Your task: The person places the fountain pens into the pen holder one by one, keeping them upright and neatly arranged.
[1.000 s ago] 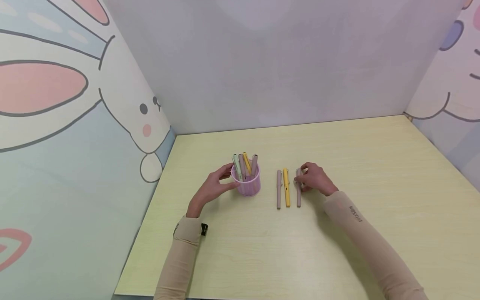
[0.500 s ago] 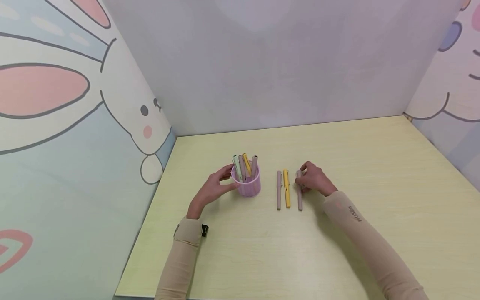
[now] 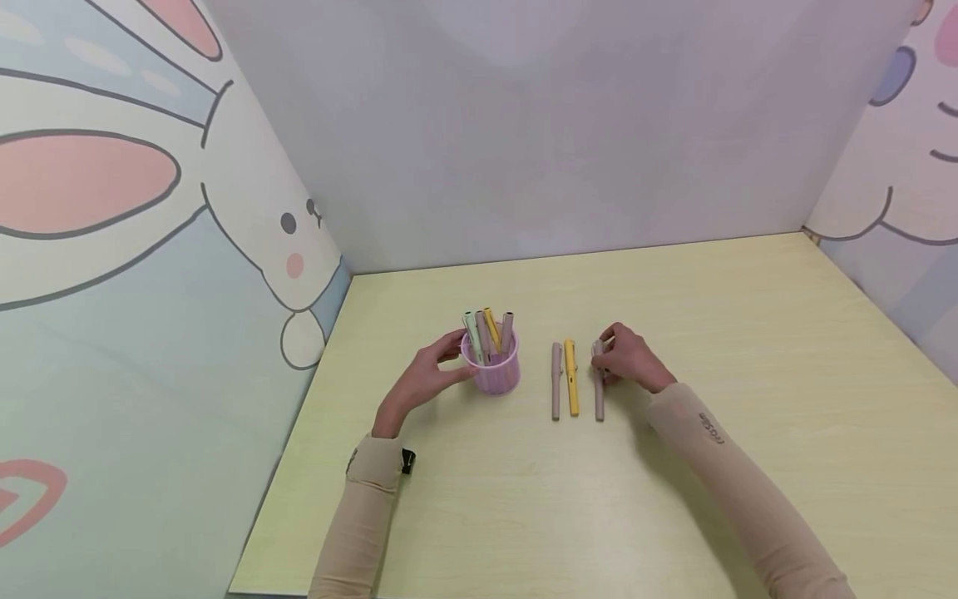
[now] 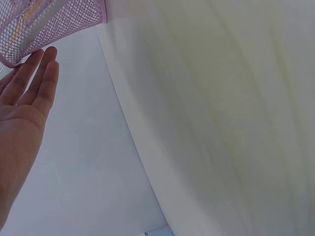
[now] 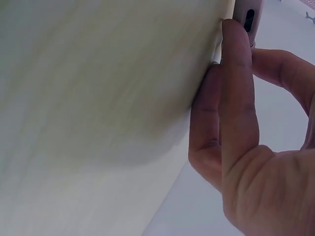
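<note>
In the head view my left hand (image 3: 427, 378) holds the side of a pink mesh pen holder (image 3: 497, 378), thumb in front and fingers behind. Its fingers lie against the mesh cup (image 4: 78, 19) in the left wrist view, where the thumb cannot be made out. Several pens stand in the holder: mint green (image 3: 473, 329), mauve and yellow. My right hand (image 3: 630, 359) pinches a mauve pen (image 3: 599, 399) near its upper end, low over the table. The pen's barrel (image 5: 248, 19) shows a dark slot in the right wrist view. Whether it touches the table cannot be told.
A yellow pen (image 3: 572, 383) and another mauve pen (image 3: 556, 383) lie parallel on the pale wooden table (image 3: 524, 507), between the holder and my right hand. A grey wall (image 3: 569, 150) rises behind, and rabbit-printed panels (image 3: 150, 374) flank the table.
The mauve pen in my right hand has shifted slightly toward the near edge and right. My left hand and the pen holder have stayed in place.
</note>
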Motion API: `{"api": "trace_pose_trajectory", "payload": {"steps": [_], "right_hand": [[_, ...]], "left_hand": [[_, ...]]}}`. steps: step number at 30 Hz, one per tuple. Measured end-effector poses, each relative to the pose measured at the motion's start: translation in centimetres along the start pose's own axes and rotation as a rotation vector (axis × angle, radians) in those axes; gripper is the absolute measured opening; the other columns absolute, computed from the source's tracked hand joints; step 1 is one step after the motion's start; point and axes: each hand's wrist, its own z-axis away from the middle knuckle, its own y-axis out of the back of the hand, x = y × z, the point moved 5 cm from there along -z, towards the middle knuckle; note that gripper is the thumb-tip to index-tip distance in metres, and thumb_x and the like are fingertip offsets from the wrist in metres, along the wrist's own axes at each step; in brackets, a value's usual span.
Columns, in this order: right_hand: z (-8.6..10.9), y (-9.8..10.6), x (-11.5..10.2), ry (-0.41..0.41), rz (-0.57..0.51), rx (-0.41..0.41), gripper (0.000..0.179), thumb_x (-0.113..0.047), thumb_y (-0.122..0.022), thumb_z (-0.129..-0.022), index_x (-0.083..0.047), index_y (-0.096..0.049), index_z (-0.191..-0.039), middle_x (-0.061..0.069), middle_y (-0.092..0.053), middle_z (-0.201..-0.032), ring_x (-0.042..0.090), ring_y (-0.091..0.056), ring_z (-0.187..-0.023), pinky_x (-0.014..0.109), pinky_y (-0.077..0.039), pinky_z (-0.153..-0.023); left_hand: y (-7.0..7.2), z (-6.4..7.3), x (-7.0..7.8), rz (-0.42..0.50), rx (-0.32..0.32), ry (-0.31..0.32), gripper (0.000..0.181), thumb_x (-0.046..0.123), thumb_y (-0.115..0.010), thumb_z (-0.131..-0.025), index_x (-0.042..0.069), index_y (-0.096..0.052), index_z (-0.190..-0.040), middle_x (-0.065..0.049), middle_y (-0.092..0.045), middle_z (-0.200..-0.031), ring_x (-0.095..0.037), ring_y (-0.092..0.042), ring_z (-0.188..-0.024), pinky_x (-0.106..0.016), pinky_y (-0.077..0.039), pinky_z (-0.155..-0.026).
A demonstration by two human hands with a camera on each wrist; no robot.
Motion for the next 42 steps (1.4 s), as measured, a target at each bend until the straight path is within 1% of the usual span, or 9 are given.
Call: {"api": "trace_pose_trajectory", "payload": {"steps": [9,13,17,22,26,31,36,38,42], "right_hand": [[0.2,0.4,-0.1,0.043,-0.039,0.027,0.046,-0.001,-0.066,-0.094,0.012,-0.041,-0.131,0.024,-0.056,-0.106,0.021,-0.068,-0.072,0.032,-0.062,-0.065],[0.3,0.7,-0.1,0.068,-0.078,0.047,0.049,-0.002,-0.066,-0.094,0.011,-0.041,-0.134,0.021,-0.053,-0.107,0.024,-0.066,-0.079,0.033,-0.063,-0.068],[0.3,1.0,-0.3,0.112,-0.108,0.076,0.052,-0.003,-0.067,-0.095,0.009,-0.040,-0.138,0.021,-0.051,-0.111,0.029,-0.064,-0.089,0.034,-0.064,-0.070],[0.3,1.1,-0.7,0.185,-0.154,0.108,0.053,-0.002,-0.068,-0.096,0.008,-0.041,-0.140,0.023,-0.051,-0.115,0.034,-0.061,-0.098,0.036,-0.064,-0.070],[0.5,1.4,-1.3,0.256,-0.193,0.134,0.052,0.000,-0.068,-0.096,0.007,-0.042,-0.140,0.025,-0.052,-0.117,0.034,-0.060,-0.098,0.038,-0.064,-0.069],[0.7,1.6,-2.1,0.352,-0.247,0.168,0.052,0.002,-0.069,-0.095,0.006,-0.043,-0.139,0.025,-0.053,-0.116,0.028,-0.061,-0.094,0.040,-0.064,-0.068],[0.7,1.7,-2.7,0.429,-0.271,0.195,0.051,0.003,-0.070,-0.095,0.004,-0.046,-0.139,0.023,-0.054,-0.114,0.022,-0.062,-0.093,0.044,-0.064,-0.069],[0.8,1.6,-3.0,0.464,-0.286,0.207,0.051,0.004,-0.070,-0.094,0.004,-0.046,-0.139,0.023,-0.054,-0.113,0.020,-0.062,-0.092,0.044,-0.064,-0.068],[1.1,1.3,-3.7,0.533,-0.336,0.224,0.051,0.006,-0.071,-0.094,0.006,-0.047,-0.138,0.024,-0.055,-0.113,0.018,-0.062,-0.089,0.039,-0.064,-0.066]], "left_hand": [[0.0,-0.1,-0.1,-0.003,0.001,0.005,0.074,0.032,-0.076,-0.095,0.008,-0.043,-0.157,-0.015,-0.059,-0.144,-0.035,-0.054,-0.133,-0.049,-0.043,-0.113],[0.0,-0.1,-0.1,-0.001,0.000,0.000,0.073,0.032,-0.076,-0.095,0.009,-0.044,-0.157,-0.015,-0.059,-0.145,-0.035,-0.054,-0.133,-0.049,-0.043,-0.113],[0.0,-0.1,-0.1,0.000,-0.001,-0.008,0.073,0.033,-0.076,-0.095,0.008,-0.044,-0.157,-0.015,-0.058,-0.145,-0.035,-0.054,-0.133,-0.049,-0.043,-0.113],[0.0,-0.1,0.0,0.000,-0.005,-0.010,0.075,0.034,-0.076,-0.095,0.008,-0.043,-0.157,-0.016,-0.058,-0.145,-0.036,-0.054,-0.134,-0.050,-0.043,-0.113],[-0.1,-0.1,0.0,0.003,-0.006,-0.007,0.075,0.034,-0.076,-0.095,0.008,-0.043,-0.157,-0.016,-0.058,-0.145,-0.036,-0.054,-0.134,-0.050,-0.043,-0.113],[-0.1,0.0,-0.1,0.008,-0.001,-0.003,0.075,0.032,-0.076,-0.095,0.008,-0.043,-0.157,-0.016,-0.058,-0.145,-0.036,-0.054,-0.134,-0.050,-0.043,-0.113],[-0.2,0.0,0.0,0.006,-0.002,-0.002,0.075,0.032,-0.076,-0.095,0.008,-0.042,-0.157,-0.016,-0.057,-0.146,-0.036,-0.054,-0.134,-0.050,-0.043,-0.113],[-0.2,0.0,0.0,0.005,-0.001,-0.002,0.075,0.032,-0.076,-0.095,0.008,-0.042,-0.158,-0.016,-0.057,-0.146,-0.035,-0.054,-0.134,-0.049,-0.043,-0.113],[-0.1,0.1,0.0,0.005,0.001,-0.005,0.075,0.032,-0.076,-0.095,0.009,-0.042,-0.158,-0.015,-0.057,-0.146,-0.035,-0.053,-0.134,-0.050,-0.042,-0.113]]}}
